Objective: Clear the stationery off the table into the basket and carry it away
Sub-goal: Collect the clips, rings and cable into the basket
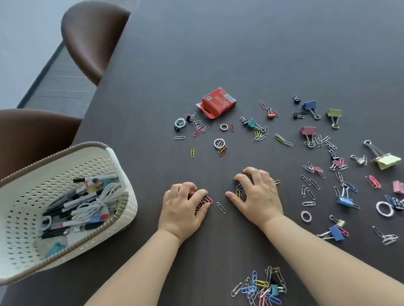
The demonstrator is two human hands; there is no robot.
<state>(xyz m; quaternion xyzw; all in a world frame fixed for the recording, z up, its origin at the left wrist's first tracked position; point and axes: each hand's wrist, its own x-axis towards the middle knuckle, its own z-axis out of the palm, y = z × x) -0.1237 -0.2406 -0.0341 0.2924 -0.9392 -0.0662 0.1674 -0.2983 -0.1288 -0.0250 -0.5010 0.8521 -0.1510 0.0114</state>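
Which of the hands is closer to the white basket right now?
Left. The left hand, gripping paper clips, is on the table just right of the white basket; the right hand is farther right, beyond the left one.

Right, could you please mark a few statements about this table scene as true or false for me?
1. The white perforated plastic basket holds pens and a white cable: true.
2. The small red cardboard box lies in the basket: false; it lies on the dark table, beyond the hands.
3. The left hand and the right hand both rest over coloured wire paper clips: true.
4. Every binder clip is already in the basket: false; many lie on the table, such as the blue metal binder clip.
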